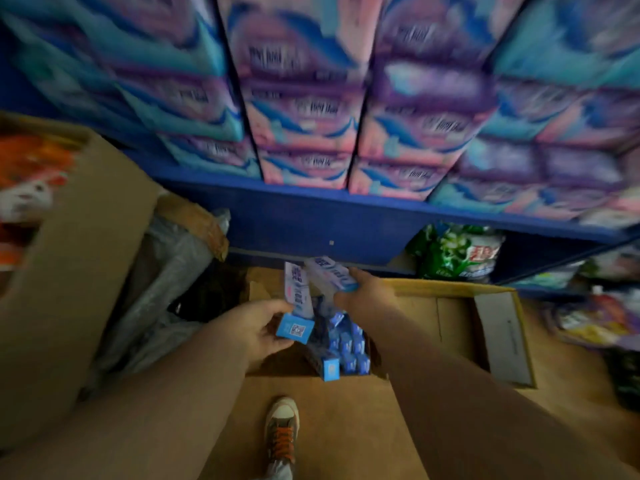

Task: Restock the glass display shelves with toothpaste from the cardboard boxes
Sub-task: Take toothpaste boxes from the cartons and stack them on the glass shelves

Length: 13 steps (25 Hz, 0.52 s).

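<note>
Two toothpaste cartons are lifted, one per hand. The left hand has its fingers clamped on the left carton, which stands nearly upright with its blue end toward the camera. The right hand has its fingers clamped on the right carton, which slants up-left. Below, the packed cartons stand on end in one open cardboard box, too blurred to count. The blue shelf edge is just beyond.

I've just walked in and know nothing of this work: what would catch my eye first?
Mid-picture, the left hand grips a toothpaste box and the right hand a second toothpaste box, above an open cardboard box holding more. Behind them, stacked pink and blue packs fill the top of the view on a blue shelf.
</note>
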Motion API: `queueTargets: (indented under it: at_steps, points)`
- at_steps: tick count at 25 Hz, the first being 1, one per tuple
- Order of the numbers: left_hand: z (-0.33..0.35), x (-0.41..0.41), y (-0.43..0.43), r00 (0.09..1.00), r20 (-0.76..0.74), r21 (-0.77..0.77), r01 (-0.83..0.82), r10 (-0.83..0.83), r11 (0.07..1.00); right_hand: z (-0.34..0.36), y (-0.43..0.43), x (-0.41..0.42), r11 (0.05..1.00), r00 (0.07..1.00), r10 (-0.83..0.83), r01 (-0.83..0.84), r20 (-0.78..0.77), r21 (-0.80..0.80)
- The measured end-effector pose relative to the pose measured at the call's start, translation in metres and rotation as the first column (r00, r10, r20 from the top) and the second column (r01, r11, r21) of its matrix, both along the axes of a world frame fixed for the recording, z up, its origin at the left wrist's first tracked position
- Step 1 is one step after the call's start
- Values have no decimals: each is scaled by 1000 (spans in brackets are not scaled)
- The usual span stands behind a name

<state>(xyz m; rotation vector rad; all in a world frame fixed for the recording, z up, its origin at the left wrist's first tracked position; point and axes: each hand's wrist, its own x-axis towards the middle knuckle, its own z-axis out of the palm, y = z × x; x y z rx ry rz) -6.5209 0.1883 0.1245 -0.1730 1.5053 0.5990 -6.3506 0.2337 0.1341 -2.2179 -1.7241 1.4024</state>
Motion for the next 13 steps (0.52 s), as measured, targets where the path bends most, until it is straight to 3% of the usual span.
queueTargets:
  at_steps: [4, 9, 13]
  points:
    - [91, 8, -2, 999, 18, 183, -42, 39, 982, 104, -3, 12, 987, 1000, 20, -16, -23, 160]
    - [216, 20, -33, 995, 70, 433, -92, 68, 897, 224, -37, 23, 921, 931, -175, 270, -321, 280]
    - [308, 13, -49, 993, 42, 603, -114, 111, 790, 328, -56, 23, 867, 893, -86, 286, -443, 409]
